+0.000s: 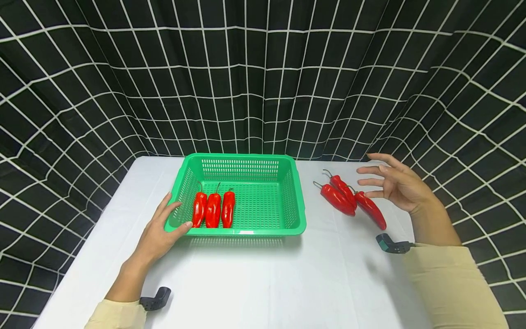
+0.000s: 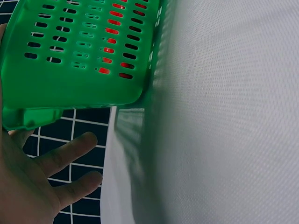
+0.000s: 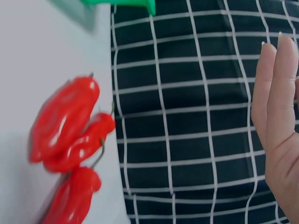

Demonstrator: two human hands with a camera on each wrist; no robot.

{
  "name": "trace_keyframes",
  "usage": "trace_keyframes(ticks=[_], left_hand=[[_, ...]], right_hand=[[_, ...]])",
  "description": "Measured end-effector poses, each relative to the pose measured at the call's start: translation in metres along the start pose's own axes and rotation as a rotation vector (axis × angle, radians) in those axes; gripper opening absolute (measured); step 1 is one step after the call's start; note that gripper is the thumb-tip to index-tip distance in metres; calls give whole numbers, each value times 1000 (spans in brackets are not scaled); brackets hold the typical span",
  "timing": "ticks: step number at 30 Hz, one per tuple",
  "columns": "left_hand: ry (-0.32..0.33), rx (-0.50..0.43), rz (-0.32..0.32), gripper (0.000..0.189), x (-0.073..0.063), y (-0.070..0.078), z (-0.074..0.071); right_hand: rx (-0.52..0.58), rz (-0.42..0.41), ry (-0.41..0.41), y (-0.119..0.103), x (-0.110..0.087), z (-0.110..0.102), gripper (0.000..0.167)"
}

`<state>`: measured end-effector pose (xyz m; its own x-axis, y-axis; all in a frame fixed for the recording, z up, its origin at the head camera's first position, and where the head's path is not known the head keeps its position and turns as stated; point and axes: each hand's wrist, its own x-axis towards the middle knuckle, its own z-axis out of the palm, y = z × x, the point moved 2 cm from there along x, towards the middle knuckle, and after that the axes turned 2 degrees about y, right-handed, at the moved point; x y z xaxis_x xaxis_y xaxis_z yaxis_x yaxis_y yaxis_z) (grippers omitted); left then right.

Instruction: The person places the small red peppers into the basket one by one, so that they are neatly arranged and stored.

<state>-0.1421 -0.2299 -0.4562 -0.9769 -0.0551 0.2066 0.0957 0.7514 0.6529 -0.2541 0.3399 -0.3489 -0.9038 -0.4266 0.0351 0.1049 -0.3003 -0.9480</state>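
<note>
A green plastic basket (image 1: pixel 246 231) with slotted walls stands on the white table. Inside, at its left, three red peppers lie side by side: a left one (image 1: pixel 199 210), a middle one (image 1: pixel 213 211) and a right one (image 1: pixel 228 209). My left hand (image 1: pixel 158 233) rests at the basket's front left corner, thumb and index finger over the rim, the other fingers spread outside. Three more red peppers lie close together right of the basket: a front one (image 1: pixel 338 200), a back one (image 1: pixel 342 186) and a right one (image 1: pixel 371 210). Over their right side hovers my right hand (image 1: pixel 400 185), holding nothing, fingers loosely extended.
A white cloth (image 1: pixel 263 278) covers the table. Black curtain (image 1: pixel 255 82) with a white grid surrounds its back and sides. A dark wrist device (image 1: pixel 156 299) sits on the left wrist, another device (image 1: pixel 394 244) on the right.
</note>
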Motion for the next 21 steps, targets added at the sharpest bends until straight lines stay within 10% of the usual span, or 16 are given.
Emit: trace_keyframes(ticks=[21], left_hand=[[-5,-8,-8,66,0,-1,1]], right_hand=[[-17,23,225,8,-12,-60,46]])
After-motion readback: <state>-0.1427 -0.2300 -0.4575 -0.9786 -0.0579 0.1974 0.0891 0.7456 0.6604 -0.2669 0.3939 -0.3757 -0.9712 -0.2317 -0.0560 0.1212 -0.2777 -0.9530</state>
